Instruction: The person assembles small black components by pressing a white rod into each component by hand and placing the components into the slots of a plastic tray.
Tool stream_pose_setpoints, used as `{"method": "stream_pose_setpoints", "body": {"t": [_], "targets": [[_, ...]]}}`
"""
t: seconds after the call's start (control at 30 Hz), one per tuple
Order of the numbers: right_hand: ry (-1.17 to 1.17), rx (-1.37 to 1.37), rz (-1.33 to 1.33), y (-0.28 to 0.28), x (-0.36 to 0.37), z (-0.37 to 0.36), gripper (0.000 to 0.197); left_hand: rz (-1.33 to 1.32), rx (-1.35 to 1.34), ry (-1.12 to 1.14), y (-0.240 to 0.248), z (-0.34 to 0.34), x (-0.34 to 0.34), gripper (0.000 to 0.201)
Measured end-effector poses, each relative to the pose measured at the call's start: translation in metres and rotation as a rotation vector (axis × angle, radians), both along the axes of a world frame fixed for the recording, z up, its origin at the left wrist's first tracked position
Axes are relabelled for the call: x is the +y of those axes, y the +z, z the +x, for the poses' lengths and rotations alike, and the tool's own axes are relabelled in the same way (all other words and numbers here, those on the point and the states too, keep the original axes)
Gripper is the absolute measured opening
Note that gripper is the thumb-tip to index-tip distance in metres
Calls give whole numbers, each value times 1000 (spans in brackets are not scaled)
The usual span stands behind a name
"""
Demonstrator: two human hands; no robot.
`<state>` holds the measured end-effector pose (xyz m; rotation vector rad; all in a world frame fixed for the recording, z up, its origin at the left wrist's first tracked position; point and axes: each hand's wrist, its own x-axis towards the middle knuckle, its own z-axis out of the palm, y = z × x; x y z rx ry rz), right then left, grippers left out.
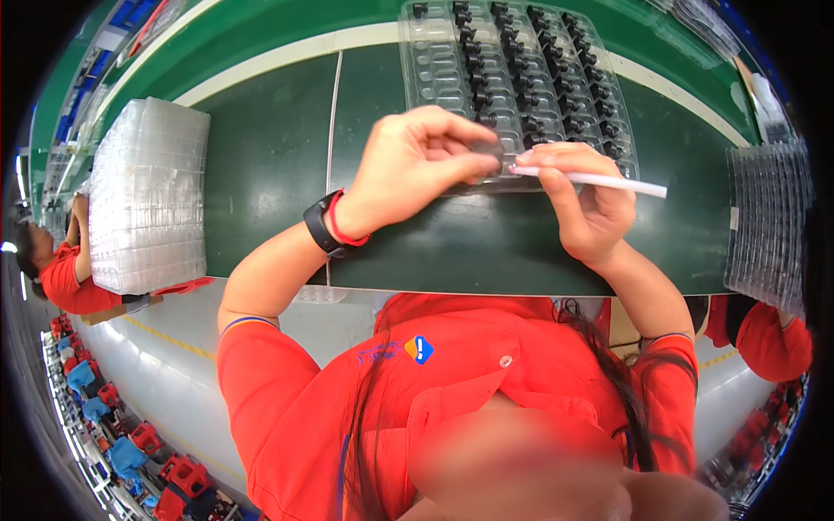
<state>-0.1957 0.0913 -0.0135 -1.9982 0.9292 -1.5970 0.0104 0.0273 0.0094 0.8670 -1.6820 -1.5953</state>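
My right hand (586, 195) is closed round a slim white stick (630, 184), shaped like a pen. The stick's narrow tip points left, toward the fingertips of my left hand (413, 165). Between that thumb and forefinger is a small dark part (498, 154), blurred and partly covered, so its kind does not show. Both hands are over the near edge of a clear plastic tray (430, 69). Small black parts (521, 65) fill several of its columns, while most pockets in its left column hold none.
A tall stack of clear trays (148, 195) stands at the left of the dark green table (261, 174), and another tray stack (764, 226) at the right. One person in red (74, 269) sits beyond the left stack; a red sleeve (773, 343) shows at the right.
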Motion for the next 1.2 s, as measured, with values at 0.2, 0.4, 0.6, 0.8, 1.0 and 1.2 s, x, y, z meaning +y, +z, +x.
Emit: {"method": "stream_pose_setpoints", "body": {"t": [0.2, 0.4, 0.6, 0.8, 1.0, 1.2], "targets": [[50, 92, -17, 1, 1, 2, 7, -381, -68, 356, 15, 23, -73, 28], [51, 154, -42, -1, 2, 5, 8, -1158, -308, 439, -10, 15, -137, 19], [55, 183, -6, 3, 2, 7, 8, -1264, -518, 461, -32, 5, -150, 14], [61, 183, 14, -2, 3, 7, 6, -1265, -611, 370, -41, 1, -152, 15], [74, 205, -18, -1, 0, 6, 9, -1222, -435, 474, -25, 35, -150, 25], [92, 231, -20, -2, -1, 4, 11, -801, -542, 479, -16, 76, -118, 21]]}}
